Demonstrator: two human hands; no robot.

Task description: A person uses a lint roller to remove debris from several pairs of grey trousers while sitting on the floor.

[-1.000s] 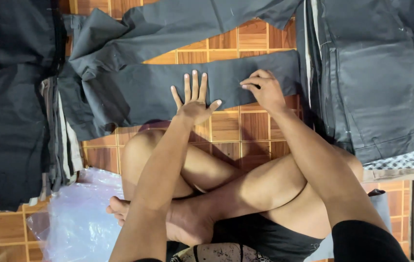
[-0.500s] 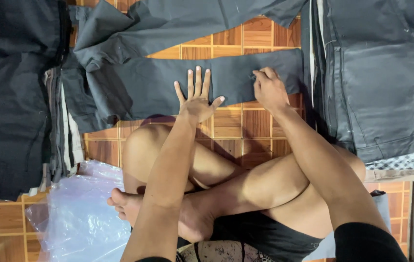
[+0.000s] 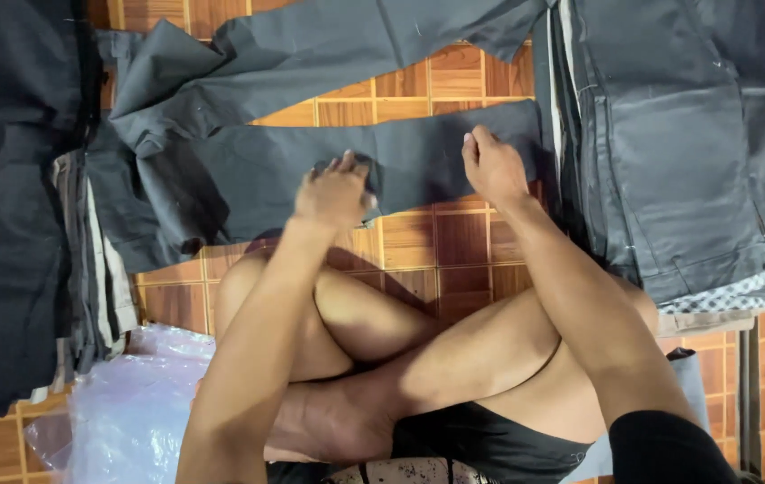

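A person sits cross-legged on the tiled floor, both hands on a dark grey trouser leg that lies flat across the tiles at about 12 o'clock from the knees. The left hand is curled narrow, its fingers pinching up the near edge of the cloth. The right hand lies at 3 o'clock from the left one, near the cuff end, fingers together and pressed on the fabric; whether it grips the cloth I cannot tell. The other trouser leg runs slantwise farther off, at 12 o'clock. A stack of dark folded trousers sits at 3 o'clock, just beside the right hand, and another dark pile lies at 9 o'clock. A clear plastic bag lies at 8 o'clock by the person's leg.
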